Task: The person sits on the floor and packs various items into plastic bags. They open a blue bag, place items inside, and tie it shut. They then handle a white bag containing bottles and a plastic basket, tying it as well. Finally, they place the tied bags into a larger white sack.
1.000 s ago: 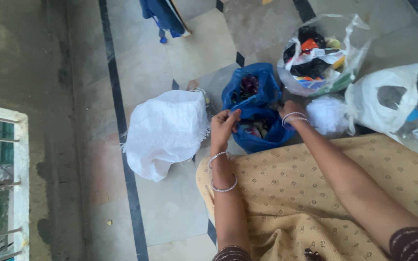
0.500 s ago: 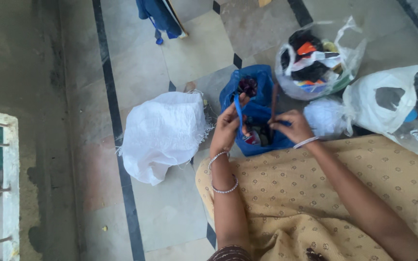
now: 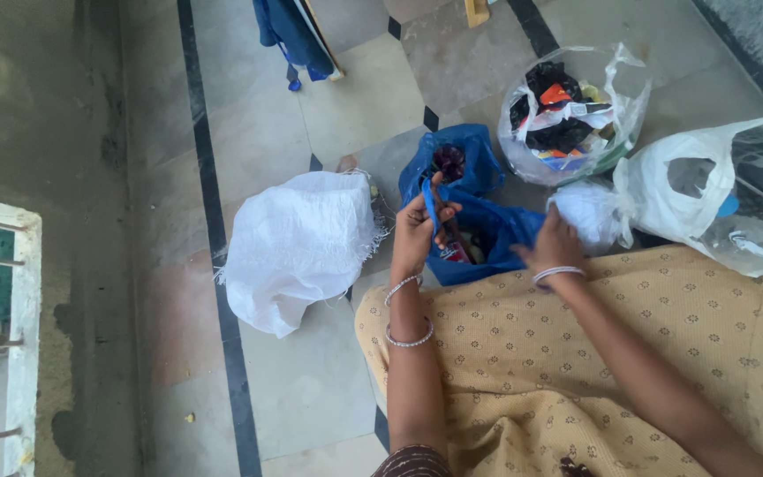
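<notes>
A blue plastic bag (image 3: pixel 501 231) sits on the tiled floor just past my knees, with small mixed items inside. My left hand (image 3: pixel 417 231) grips the bag's left handle strip and lifts it. My right hand (image 3: pixel 556 246) holds the bag's right edge, fingers closed on the plastic. A second blue bag (image 3: pixel 457 159) with dark purple things in it lies just behind the first. Bangles circle both my wrists.
A white woven sack (image 3: pixel 298 243) lies to the left. A small white bundle (image 3: pixel 592 212), a clear bag of mixed items (image 3: pixel 571 115) and a large white bag (image 3: pixel 708 199) stand at the right. My lap is covered by yellow patterned cloth (image 3: pixel 576 371). A barred window frame (image 3: pixel 6 336) is at far left.
My right hand moved from the middle of the bag's mouth to its right edge. My left hand went on holding the raised handle strip. The view shifted slightly.
</notes>
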